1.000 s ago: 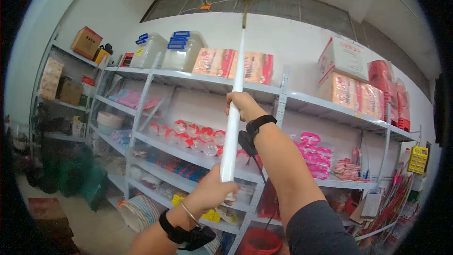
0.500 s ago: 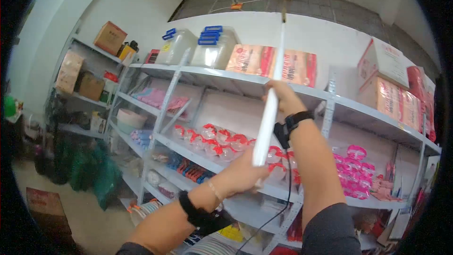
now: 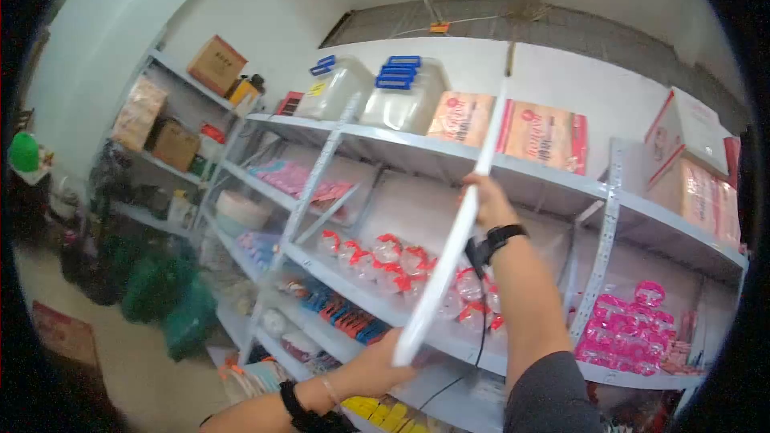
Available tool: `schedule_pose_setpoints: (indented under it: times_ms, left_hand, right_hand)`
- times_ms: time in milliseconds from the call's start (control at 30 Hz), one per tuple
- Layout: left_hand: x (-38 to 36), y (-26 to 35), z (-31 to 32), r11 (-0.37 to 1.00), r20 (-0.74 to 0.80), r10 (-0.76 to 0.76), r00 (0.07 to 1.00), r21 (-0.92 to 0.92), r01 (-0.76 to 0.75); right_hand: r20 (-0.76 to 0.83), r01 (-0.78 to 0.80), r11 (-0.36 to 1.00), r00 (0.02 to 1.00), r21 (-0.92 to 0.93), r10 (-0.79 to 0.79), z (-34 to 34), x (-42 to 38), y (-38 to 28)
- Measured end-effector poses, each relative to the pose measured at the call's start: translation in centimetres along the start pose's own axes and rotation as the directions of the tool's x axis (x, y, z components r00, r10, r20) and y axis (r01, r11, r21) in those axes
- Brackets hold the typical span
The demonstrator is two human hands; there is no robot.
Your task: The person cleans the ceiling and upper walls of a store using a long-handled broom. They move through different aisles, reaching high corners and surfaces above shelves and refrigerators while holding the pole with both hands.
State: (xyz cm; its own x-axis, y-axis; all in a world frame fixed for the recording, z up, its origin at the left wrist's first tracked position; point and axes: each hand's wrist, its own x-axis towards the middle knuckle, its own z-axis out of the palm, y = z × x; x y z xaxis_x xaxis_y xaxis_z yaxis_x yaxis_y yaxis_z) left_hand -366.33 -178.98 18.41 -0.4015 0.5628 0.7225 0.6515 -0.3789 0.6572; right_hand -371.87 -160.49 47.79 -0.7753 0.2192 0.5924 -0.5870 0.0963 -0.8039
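- The person is gripping a long white pole (image 3: 457, 232), which is running from the lower middle of the frame up to the upper right, tilted rightward at its top.
- The left hand (image 3: 385, 365) is clasping the pole's lower end, near the bottom centre, a black band sitting on its wrist.
- The right hand (image 3: 484, 199) is wrapping around the pole higher up, right of centre, also wearing a black wristband.
- A straw broom head (image 3: 525, 6) is topping the pole and touching the grey ceiling strip (image 3: 609, 32) at the top of the frame.
- Metal shelving (image 3: 401, 140) is filling the middle behind the pole, carrying clear tubs with blue lids (image 3: 393, 96) and orange-pink packages (image 3: 521, 124) along its top shelf.
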Motion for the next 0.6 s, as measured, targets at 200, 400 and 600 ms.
schedule_pose_setpoints:
  times_ms: [200, 400, 600]
  left_hand:
    - [-0.8, -3.9, -1.9, 0.939, 0.186, -0.246, 0.951, -0.196, 0.281]
    - [-1.2, -5.2, -4.7, 0.985, 0.187, -0.078, 0.979, -0.138, 0.105]
    - [-4.7, -3.1, -8.9, 0.989, 0.099, -0.054, 0.994, -0.13, 0.067]
  right_hand:
    - [-0.13, 0.027, 0.996, 0.991, -0.087, -0.038, 3.0, -1.9, 2.8]
    - [-0.132, 0.029, 0.99, 0.99, -0.139, -0.048, 4.9, -1.2, 2.8]
    - [-0.12, 0.063, 0.969, 0.988, -0.237, -0.093, 9.3, -1.0, 0.8]
